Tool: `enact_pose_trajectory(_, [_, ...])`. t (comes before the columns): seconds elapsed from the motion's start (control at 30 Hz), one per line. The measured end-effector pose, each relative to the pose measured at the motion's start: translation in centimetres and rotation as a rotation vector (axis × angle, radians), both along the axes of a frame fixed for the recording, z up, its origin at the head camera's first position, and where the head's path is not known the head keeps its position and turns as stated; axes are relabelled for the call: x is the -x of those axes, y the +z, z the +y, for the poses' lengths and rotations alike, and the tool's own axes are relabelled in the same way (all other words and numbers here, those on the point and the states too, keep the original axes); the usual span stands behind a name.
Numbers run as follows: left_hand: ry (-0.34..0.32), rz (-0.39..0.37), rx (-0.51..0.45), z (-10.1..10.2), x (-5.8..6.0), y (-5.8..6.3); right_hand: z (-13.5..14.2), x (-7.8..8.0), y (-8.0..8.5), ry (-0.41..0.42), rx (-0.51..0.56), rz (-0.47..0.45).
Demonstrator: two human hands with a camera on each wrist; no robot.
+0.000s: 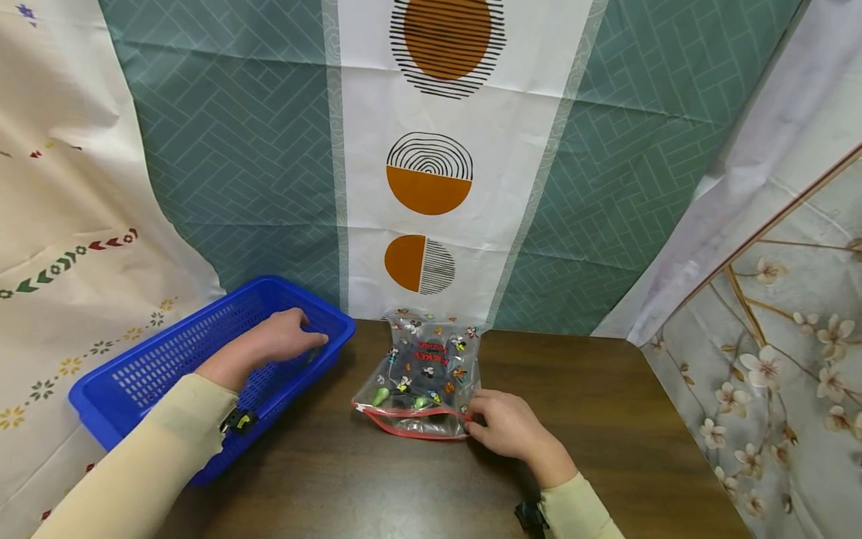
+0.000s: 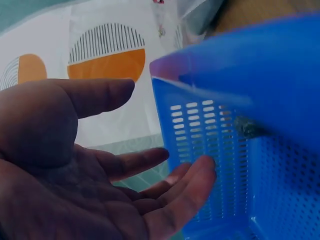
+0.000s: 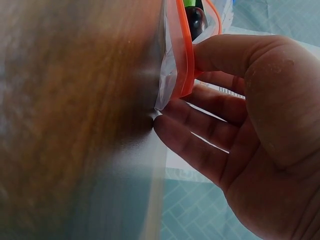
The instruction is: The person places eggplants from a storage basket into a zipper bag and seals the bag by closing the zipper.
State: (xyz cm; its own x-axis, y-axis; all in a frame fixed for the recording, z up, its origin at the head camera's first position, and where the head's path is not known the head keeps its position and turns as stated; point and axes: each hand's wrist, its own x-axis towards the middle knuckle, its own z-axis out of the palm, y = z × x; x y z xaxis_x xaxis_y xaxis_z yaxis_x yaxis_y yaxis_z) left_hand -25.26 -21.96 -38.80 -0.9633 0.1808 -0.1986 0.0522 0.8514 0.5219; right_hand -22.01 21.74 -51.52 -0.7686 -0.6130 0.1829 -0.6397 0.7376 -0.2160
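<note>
My left hand (image 1: 286, 335) reaches into the far end of a blue plastic basket (image 1: 161, 333), holding nothing, its thumb and fingers apart. In the left wrist view a small dark green thing (image 2: 245, 127) shows by the basket's slotted wall. A clear zip bag (image 1: 465, 337) with cartoon prints lies on the table, its red-edged mouth towards me and parted. My right hand (image 1: 508, 424) pinches the right corner of that mouth between thumb and forefinger, the other fingers beneath. Inside the bag are dark things with green ends (image 1: 381, 396); a dark glossy one (image 3: 196, 21) shows in the right wrist view.
The brown wooden table (image 1: 572, 374) carries the basket at the left and the bag near the middle. A green and white cloth (image 1: 256, 150) with orange circles hangs along the back edge. Patterned cloths hang at the left and right sides.
</note>
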Motion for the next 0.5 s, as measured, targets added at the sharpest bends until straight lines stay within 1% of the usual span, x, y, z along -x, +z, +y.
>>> enact_pose_trajectory(0.1, [-0.008, 0.006, 0.021, -0.3, 0.3, 0.0, 0.0, 0.0, 0.0, -0.001, -0.002, -0.002])
enact_pose_trajectory(0.23, [-0.013, 0.003, 0.041, -1.1, 0.8, -0.6, 0.0, 0.1, 0.1, 0.004, -0.001, -0.002])
enact_pose_trajectory(0.33, [-0.04, 0.009, 0.067, -1.6, 1.1, -0.9, -0.1, 0.1, 0.2, 0.007, -0.003, 0.003])
enact_pose_trajectory(0.4, [-0.064, 0.015, 0.101, -1.8, 1.2, -1.0, -0.1, 0.0, 0.2, 0.007, -0.003, 0.007])
enact_pose_trajectory(0.5, [-0.085, -0.002, 0.136, -2.1, 1.5, -1.2, -0.2, 0.0, 0.2, 0.01, -0.002, 0.024])
